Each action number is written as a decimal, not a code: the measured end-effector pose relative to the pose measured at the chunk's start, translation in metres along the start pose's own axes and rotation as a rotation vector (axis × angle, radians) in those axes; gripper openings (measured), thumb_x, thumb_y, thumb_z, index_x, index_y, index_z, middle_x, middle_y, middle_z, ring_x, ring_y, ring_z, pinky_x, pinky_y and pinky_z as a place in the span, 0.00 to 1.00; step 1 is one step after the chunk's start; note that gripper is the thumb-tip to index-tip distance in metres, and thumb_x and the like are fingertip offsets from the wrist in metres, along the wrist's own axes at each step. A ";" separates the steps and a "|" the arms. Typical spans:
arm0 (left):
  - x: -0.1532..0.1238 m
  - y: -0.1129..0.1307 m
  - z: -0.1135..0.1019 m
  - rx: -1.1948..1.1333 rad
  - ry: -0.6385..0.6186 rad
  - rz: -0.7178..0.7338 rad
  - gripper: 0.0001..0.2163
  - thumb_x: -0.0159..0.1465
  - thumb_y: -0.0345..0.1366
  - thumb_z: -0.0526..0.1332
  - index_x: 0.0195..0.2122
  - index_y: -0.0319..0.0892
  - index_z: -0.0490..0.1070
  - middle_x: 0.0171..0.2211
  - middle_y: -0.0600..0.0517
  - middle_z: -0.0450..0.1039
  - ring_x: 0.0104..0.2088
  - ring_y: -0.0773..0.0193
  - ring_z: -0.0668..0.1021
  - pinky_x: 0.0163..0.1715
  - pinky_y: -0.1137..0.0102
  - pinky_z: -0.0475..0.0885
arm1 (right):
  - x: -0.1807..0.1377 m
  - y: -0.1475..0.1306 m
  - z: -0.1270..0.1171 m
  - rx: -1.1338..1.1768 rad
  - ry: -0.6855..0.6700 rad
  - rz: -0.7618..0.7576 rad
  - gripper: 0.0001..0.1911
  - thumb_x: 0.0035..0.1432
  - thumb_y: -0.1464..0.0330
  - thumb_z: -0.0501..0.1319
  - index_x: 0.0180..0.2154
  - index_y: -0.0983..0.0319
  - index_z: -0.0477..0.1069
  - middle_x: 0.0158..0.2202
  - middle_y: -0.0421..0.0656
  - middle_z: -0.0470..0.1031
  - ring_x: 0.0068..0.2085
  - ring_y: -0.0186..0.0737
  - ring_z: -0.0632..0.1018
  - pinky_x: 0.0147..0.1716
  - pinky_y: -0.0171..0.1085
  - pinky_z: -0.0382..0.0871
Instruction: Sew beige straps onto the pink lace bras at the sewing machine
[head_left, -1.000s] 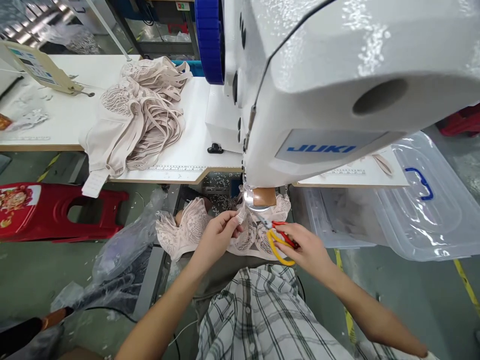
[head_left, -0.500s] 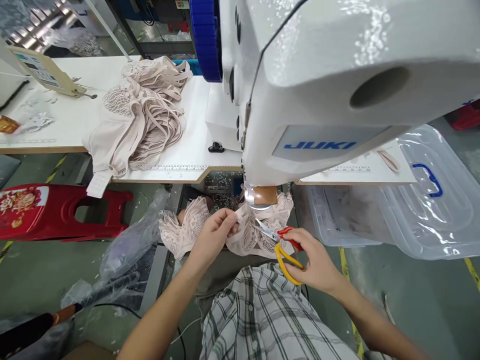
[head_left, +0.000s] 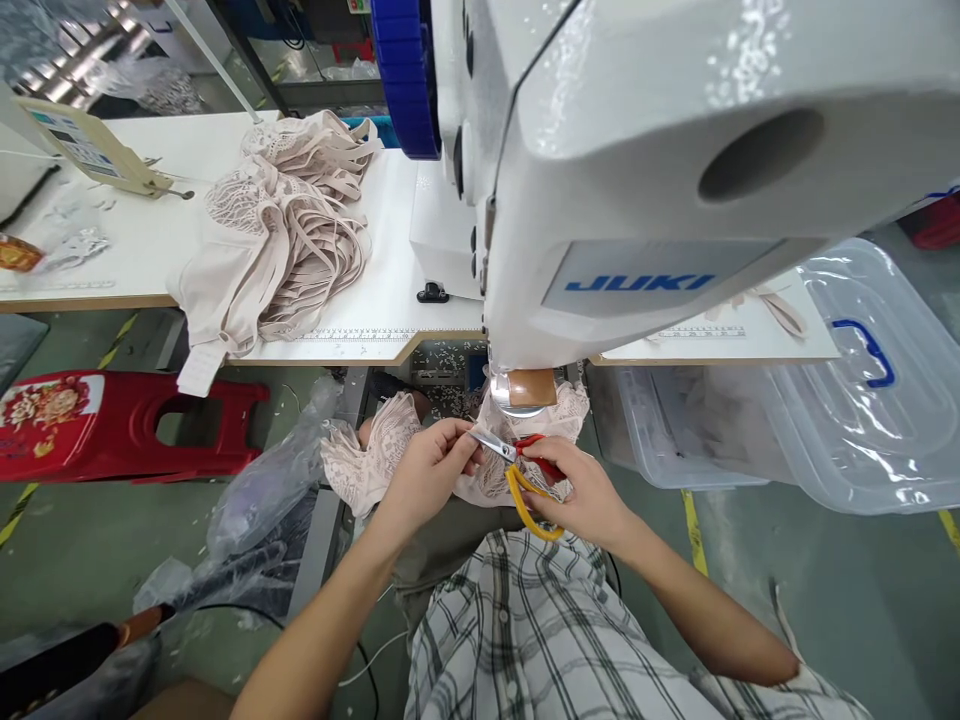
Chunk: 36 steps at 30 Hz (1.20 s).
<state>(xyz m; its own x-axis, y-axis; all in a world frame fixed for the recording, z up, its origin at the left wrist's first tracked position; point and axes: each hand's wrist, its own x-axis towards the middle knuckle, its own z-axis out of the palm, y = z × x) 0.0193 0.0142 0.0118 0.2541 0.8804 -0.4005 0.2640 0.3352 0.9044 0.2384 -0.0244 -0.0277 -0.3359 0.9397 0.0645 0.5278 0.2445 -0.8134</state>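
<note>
A pale pink lace bra (head_left: 375,455) drapes over my lap below the sewing machine (head_left: 637,180), one cup out to the left. My left hand (head_left: 431,465) pinches part of its fabric between thumb and fingers. In my right hand (head_left: 589,500) are scissors (head_left: 525,480) with one red and one yellow handle. Their blades point left, with the tips right at my left fingertips. Whether the tips touch thread or fabric is too small to tell. The handles stand somewhat apart. Part of the bra is hidden behind my hands and the machine head.
A heap of pale pink bras (head_left: 292,230) lies on the white table (head_left: 390,270) at left. A red stool (head_left: 127,425) and crumpled clear plastic (head_left: 262,490) are on the floor. At right stands a clear plastic box (head_left: 690,430) with its lid (head_left: 892,390) leaning beside it.
My right hand has moved left with the scissors, bringing the blade tips from over the bra to my left fingertips. The blades have come closer together. My left hand keeps its pinch.
</note>
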 end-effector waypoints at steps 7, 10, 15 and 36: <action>0.002 -0.006 0.000 0.024 0.047 0.025 0.13 0.66 0.44 0.56 0.30 0.41 0.70 0.26 0.53 0.73 0.25 0.68 0.73 0.27 0.74 0.69 | -0.006 0.003 -0.005 0.005 -0.010 0.050 0.13 0.58 0.67 0.63 0.46 0.58 0.73 0.43 0.45 0.81 0.40 0.41 0.81 0.38 0.38 0.76; 0.003 -0.005 0.001 -0.016 0.099 0.036 0.12 0.65 0.45 0.57 0.30 0.42 0.70 0.27 0.53 0.74 0.26 0.67 0.75 0.27 0.73 0.70 | -0.013 0.009 -0.010 -0.020 0.031 0.095 0.13 0.59 0.66 0.61 0.46 0.57 0.74 0.39 0.45 0.81 0.34 0.39 0.80 0.34 0.37 0.74; 0.003 -0.010 -0.007 0.230 0.243 0.175 0.11 0.64 0.42 0.56 0.34 0.42 0.73 0.29 0.50 0.78 0.31 0.63 0.79 0.32 0.70 0.73 | -0.023 0.027 -0.046 -0.085 -0.007 0.207 0.14 0.57 0.62 0.60 0.44 0.58 0.76 0.35 0.44 0.79 0.26 0.37 0.75 0.25 0.36 0.70; 0.011 0.007 0.021 1.129 0.201 0.871 0.14 0.70 0.32 0.50 0.27 0.42 0.68 0.27 0.47 0.75 0.31 0.58 0.77 0.38 0.63 0.73 | 0.008 0.014 -0.052 0.149 -0.308 0.073 0.30 0.55 0.45 0.61 0.48 0.60 0.74 0.50 0.51 0.76 0.51 0.50 0.76 0.53 0.46 0.69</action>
<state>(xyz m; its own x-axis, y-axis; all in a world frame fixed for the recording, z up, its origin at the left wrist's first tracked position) 0.0432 0.0191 0.0109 0.6072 0.7263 0.3222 0.7022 -0.6803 0.2099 0.2838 -0.0008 -0.0083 -0.5331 0.8315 -0.1561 0.4470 0.1202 -0.8864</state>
